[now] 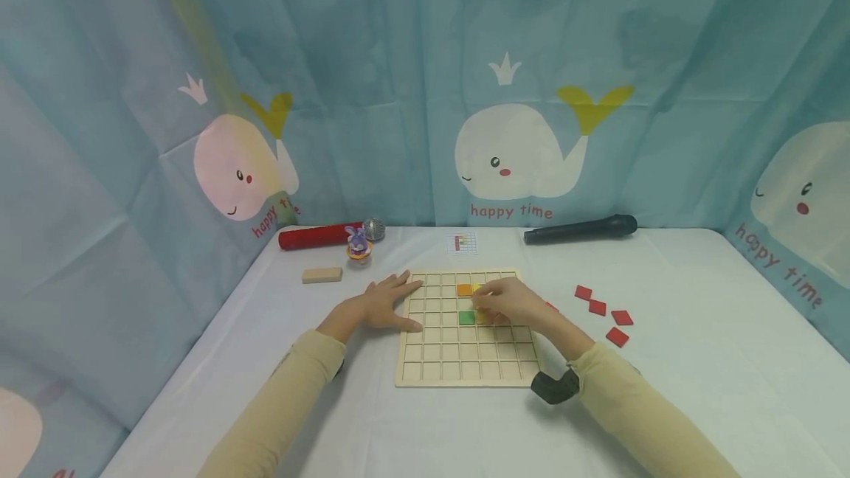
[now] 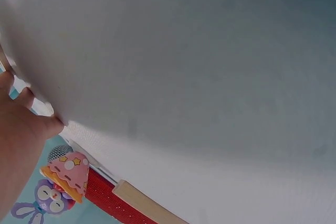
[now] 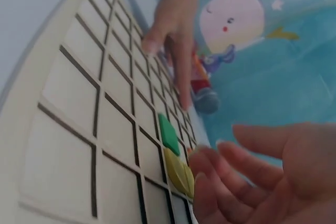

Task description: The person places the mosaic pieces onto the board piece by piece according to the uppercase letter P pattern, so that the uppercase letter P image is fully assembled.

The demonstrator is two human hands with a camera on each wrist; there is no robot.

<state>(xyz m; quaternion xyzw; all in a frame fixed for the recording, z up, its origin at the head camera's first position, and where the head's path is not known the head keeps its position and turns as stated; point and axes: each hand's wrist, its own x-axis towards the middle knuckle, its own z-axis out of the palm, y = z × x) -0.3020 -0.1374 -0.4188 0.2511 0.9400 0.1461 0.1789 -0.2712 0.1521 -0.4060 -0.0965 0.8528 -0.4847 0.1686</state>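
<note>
Wooden grid board (image 1: 432, 372) sits flat on your white table (image 1: 372, 426), with an orange tile (image 1: 464, 290), a green tile (image 1: 466, 318) and yellow tiles (image 3: 177, 171) on it. Your right hand (image 1: 510, 301) is bent over the yellow ones; can't tell if it's pinching one tbh. Your left hand (image 1: 385, 302) has its fingers spread apart at the board's left edge. Right of the board you've got loose red tiles (image 1: 597, 307), behind it a printed card (image 1: 462, 244).

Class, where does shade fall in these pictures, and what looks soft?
Head view: fairly even light, faint shadows beneath the tan sleeves on the white table; left wrist view: grey shade across most of the table shown; right wrist view: the bare left hand and blue whale-printed curtain look soft.
</note>
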